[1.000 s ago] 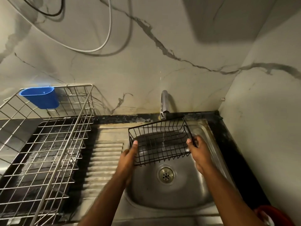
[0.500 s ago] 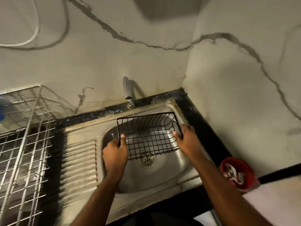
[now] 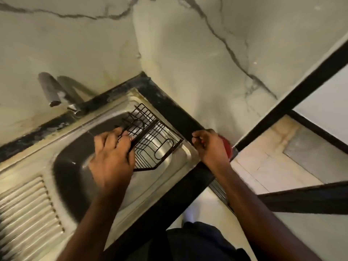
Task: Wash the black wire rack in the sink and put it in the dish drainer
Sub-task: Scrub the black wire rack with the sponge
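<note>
Since half a second ago the right hand (image 3: 209, 146) has let go of the rack (image 3: 150, 140) and moved right, off the sink (image 3: 169, 178) to its right rim; the rack has tipped from level to tilted, and the view has swung right so the drainer is out of sight

Now only the left hand (image 3: 111, 157) has the rack: its fingers (image 3: 125, 137) curl round the near-left wire edge, thumb side toward the basin. That grip is closed on the rack. The rack hangs tilted over the far-right part of the basin, its far corner up against the sink's far rim and its right corner near the right rim; whether it touches the steel I cannot tell. Two wire loops show on it, one by the fingers and one lower right

The right hand sits over the black counter (image 3: 180, 117) edge just right of the sink, fingers curled in loosely. It seems to hold nothing, though the blur hides the fingertips. It partly covers a red thing (image 3: 227, 147) beyond it

The tap (image 3: 50, 91) juts from the marble wall (image 3: 94, 53) at far left, its spout left of the rack. The ribbed draining board (image 3: 26, 210) lies near left. Floor tiles (image 3: 273, 153) and a black frame (image 3: 293, 98) show at right
</note>
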Available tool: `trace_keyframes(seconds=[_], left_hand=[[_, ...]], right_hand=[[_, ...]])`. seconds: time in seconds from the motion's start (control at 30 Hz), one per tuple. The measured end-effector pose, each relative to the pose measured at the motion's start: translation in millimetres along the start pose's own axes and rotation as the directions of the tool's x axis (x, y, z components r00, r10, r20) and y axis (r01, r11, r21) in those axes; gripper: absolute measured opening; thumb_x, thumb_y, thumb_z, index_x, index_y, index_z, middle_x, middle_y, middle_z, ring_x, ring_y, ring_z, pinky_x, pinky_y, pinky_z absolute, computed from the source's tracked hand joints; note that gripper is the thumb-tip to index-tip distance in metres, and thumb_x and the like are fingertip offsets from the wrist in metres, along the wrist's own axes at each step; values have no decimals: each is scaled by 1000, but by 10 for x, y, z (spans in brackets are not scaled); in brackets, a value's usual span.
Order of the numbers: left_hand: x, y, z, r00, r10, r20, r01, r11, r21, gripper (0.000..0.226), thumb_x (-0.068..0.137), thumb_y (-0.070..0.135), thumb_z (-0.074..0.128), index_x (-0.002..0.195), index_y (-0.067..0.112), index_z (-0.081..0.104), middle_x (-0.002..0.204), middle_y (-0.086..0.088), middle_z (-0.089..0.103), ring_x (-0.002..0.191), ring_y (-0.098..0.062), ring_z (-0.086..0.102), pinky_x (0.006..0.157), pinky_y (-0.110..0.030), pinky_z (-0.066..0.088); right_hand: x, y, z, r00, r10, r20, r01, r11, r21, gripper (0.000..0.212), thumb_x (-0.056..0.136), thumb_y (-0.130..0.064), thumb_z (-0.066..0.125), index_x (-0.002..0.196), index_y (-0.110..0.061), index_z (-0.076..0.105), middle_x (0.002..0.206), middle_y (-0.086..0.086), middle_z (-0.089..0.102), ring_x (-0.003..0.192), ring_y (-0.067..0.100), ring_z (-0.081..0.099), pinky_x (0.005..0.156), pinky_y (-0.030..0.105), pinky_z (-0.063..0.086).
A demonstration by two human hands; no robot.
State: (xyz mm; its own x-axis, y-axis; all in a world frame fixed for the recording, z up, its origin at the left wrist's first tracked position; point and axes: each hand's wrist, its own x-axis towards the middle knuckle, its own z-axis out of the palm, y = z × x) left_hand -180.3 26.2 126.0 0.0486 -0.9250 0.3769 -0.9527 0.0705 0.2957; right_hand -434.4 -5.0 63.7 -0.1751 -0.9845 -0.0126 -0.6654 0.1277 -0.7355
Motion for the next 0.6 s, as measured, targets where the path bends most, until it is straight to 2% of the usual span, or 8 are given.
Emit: trace_keyframes(seconds=[0.07, 0.2, 0.23, 0.3, 0.37, 0.47, 0.53, 0.6], left_hand=[[14, 76, -6, 998, 70, 11, -70, 998, 4, 33, 80, 10, 77, 112, 6, 71, 122, -17, 67, 113, -33, 40, 55, -49, 51], [41, 201, -22, 990, 136, 29, -137, 990, 26, 30, 76, 9, 81, 105, 6, 73, 120, -18, 67, 112, -33, 38, 52, -52, 53], [46, 224, -29, 990, 138, 31, -139, 990, 36, 30, 75, 10, 82, 104, 6, 73, 119, -18, 67, 112, -33, 38, 51, -52, 53], [56, 246, -41, 991, 133, 26, -134, 990, 51, 30, 75, 9, 83, 103, 6, 73, 118, -18, 68, 112, -34, 38, 51, -51, 53], [59, 245, -42, 992, 127, 19, -128, 991, 50, 27, 75, 9, 82, 101, 6, 73, 118, -17, 68, 112, -33, 39, 51, -49, 53], [52, 226, -45, 993, 120, 22, -121, 991, 50, 28, 75, 9, 84, 101, 7, 74, 116, -16, 69, 110, -32, 40, 52, -46, 53], [35, 214, -59, 993, 114, 20, -115, 992, 45, 30, 74, 10, 84, 103, 8, 74, 116, -15, 69, 110, -31, 41, 51, -43, 52], [12, 196, -86, 995, 99, 21, -100, 995, 30, 31, 75, 10, 85, 103, 9, 73, 116, -14, 69, 110, -30, 41, 51, -42, 51]], right_hand=[[-27, 77, -156, 999, 36, -17, -37, 992, -118, 20, 95, -20, 63, 114, -23, 71, 115, -5, 61, 100, 16, 64, 85, 21, 45], [-52, 179, -343, 972, 195, 128, -143, 933, -331, 39, 92, -16, 67, 130, -23, 61, 130, 2, 55, 116, 26, 57, 92, 28, 49], [-53, 189, -360, 965, 218, 149, -158, 929, -336, 42, 91, -15, 68, 132, -22, 60, 133, 3, 54, 118, 23, 56, 93, 22, 49], [-93, 225, -342, 958, 229, 170, -195, 961, -196, 34, 95, -10, 59, 128, -13, 62, 135, 7, 56, 111, 8, 57, 78, 4, 45], [-109, 156, -292, 951, 239, 197, -214, 966, -142, 28, 98, -6, 52, 125, -2, 60, 130, 17, 57, 99, 5, 56, 66, 2, 43], [-92, 132, -361, 874, 370, 315, -341, 929, -145, 27, 100, -19, 56, 124, -15, 45, 107, 8, 54, 105, 20, 50, 94, 24, 43], [-42, 184, -414, 874, 371, 312, -340, 928, -152, 40, 102, -18, 52, 139, -4, 43, 124, 12, 56, 121, 17, 50, 105, 24, 40], [23, 132, -372, 914, 280, 295, -224, 952, -208, 32, 100, -6, 48, 129, 6, 55, 128, 18, 59, 100, -1, 60, 78, 3, 44]])
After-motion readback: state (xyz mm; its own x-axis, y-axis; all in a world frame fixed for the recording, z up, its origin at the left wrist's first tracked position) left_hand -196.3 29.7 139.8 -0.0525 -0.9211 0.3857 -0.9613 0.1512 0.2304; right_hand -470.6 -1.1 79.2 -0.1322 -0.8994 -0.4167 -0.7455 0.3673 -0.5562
